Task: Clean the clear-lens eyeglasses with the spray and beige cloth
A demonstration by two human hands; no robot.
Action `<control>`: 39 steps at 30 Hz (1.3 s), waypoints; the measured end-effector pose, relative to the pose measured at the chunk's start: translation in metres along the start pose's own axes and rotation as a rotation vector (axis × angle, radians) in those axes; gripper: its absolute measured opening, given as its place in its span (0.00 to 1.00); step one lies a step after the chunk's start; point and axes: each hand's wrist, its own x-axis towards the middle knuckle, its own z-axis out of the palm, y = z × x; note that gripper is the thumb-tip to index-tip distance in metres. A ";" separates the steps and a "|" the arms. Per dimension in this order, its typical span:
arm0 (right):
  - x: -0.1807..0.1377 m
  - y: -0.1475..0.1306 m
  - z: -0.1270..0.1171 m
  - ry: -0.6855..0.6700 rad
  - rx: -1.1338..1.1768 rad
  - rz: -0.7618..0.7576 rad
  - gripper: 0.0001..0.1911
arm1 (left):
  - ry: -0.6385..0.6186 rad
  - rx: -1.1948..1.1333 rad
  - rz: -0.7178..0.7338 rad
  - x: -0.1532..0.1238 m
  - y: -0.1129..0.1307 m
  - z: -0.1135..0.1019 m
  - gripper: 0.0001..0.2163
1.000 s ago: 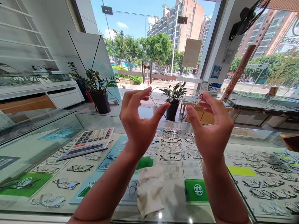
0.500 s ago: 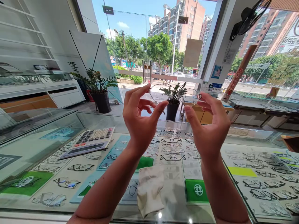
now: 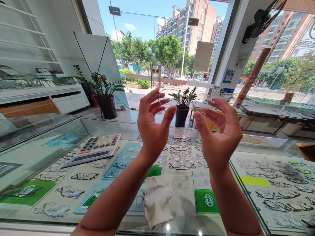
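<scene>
A pair of thin-rimmed eyeglasses point(image 3: 160, 101) is held up level above the counter, lenses toward the window. My left hand point(image 3: 154, 126) grips its left end near the hinge, with the thumb standing apart below. At the opposite end, my right hand point(image 3: 220, 137) has its fingertips on the frame, thumb likewise raised beneath it. The clear lenses and fine rim are hard to pick out against the bright background. Below my hands, a crumpled whitish cloth point(image 3: 158, 201) lies on the glass counter top point(image 3: 183, 209).
A large calculator point(image 3: 94, 149) rests on the counter to the left. Many eyeglass frames point(image 3: 181, 166) lie in rows under the glass, beside green logo pads point(image 3: 206, 200). Beyond the counter stand potted plants point(image 3: 182, 114) and glass doors. A fan point(image 3: 264, 23) hangs upper right.
My left hand has turned and shifted slightly right, its rear fingers spreading behind the rim. The right hand's lower fingers have spread more. The eyeglasses stay at about the same height.
</scene>
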 end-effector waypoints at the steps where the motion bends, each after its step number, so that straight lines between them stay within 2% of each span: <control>1: 0.000 0.000 0.000 0.001 -0.007 -0.003 0.26 | -0.003 0.012 -0.002 0.000 0.001 -0.001 0.24; 7: 0.001 0.003 -0.001 0.018 0.041 0.010 0.25 | 0.016 0.055 0.002 0.001 0.000 -0.004 0.22; 17: 0.008 0.025 -0.001 -0.173 0.122 0.202 0.27 | 0.064 0.198 0.066 0.004 -0.002 -0.012 0.26; 20: 0.007 0.024 0.002 -0.136 0.119 0.154 0.25 | 0.069 0.187 0.080 0.005 -0.005 -0.012 0.27; 26: 0.002 0.015 0.008 0.041 0.039 -0.035 0.23 | 0.054 0.102 0.030 0.006 -0.017 -0.009 0.26; 39: 0.000 0.013 0.008 0.122 -0.034 -0.197 0.27 | 0.004 0.040 -0.039 0.003 -0.022 -0.005 0.27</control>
